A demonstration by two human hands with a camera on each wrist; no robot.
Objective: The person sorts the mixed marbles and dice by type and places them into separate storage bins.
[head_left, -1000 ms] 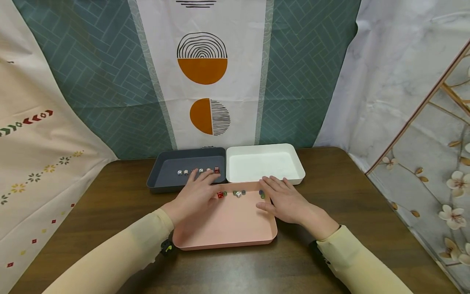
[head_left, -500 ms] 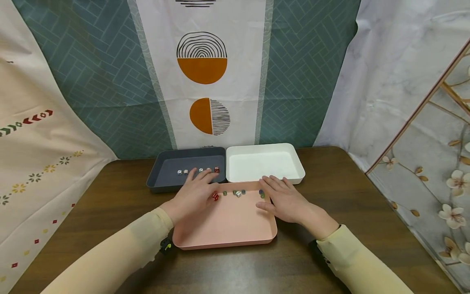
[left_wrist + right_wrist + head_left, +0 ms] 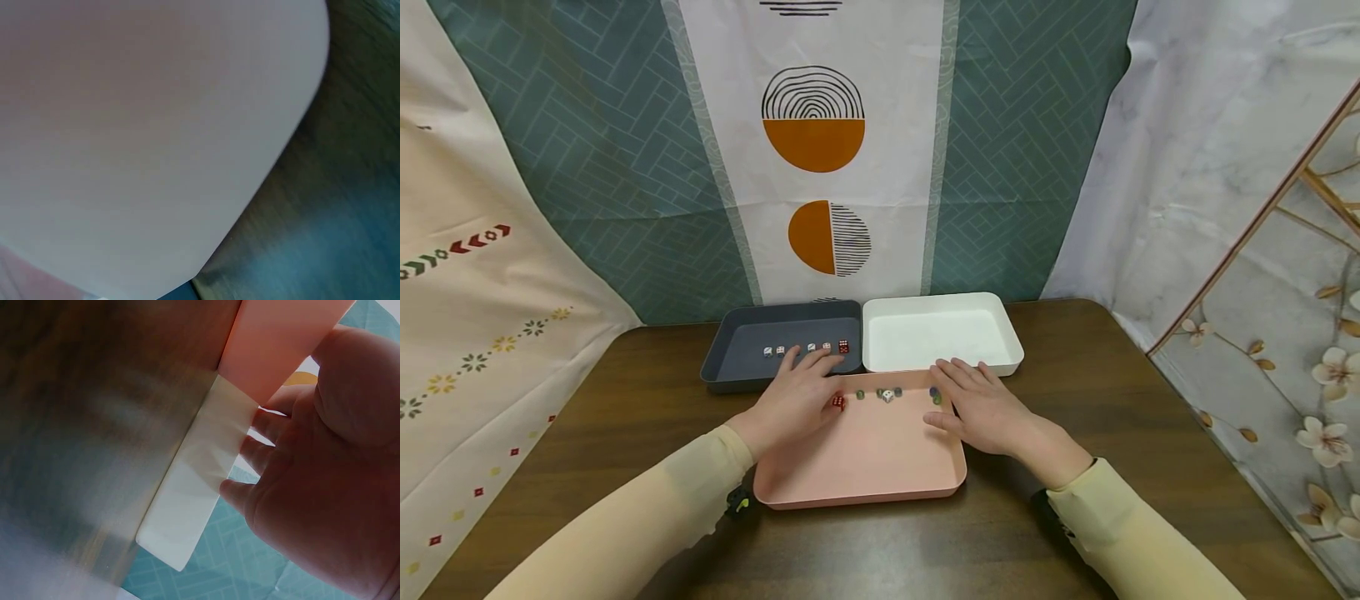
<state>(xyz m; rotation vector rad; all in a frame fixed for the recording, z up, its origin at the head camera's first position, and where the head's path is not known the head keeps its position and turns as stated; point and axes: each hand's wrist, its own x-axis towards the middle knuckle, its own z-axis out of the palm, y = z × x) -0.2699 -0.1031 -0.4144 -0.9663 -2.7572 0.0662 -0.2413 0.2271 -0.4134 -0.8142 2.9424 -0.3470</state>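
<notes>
My left hand (image 3: 795, 393) reaches over the left rim of the pink tray (image 3: 865, 467). Its thumb and index finger pinch a red die (image 3: 838, 402), and its other fingers extend over the near edge of the dark grey tray (image 3: 737, 333). My right hand (image 3: 981, 408) lies palm down with straight, spread fingers at the pink tray's right rim, holding nothing. In the right wrist view its fingertips come right at the white tray (image 3: 194, 481). A white die (image 3: 887, 397) sits along the pink tray's far wall. The left wrist view is filled by blurred pale skin or sleeve.
Small green and blue beads lie near the white die, and a blue bead (image 3: 934, 392) and a green bead (image 3: 937, 400) by the right fingers. The grey tray holds several dice, among them a red die (image 3: 843, 346). Behind the wooden table (image 3: 1075, 367) hangs a patterned curtain (image 3: 1015, 150).
The red die has shifted slightly left, turning, along with my left hand. A red die in the grey tray is now hidden behind the left fingers. My right hand stays still.
</notes>
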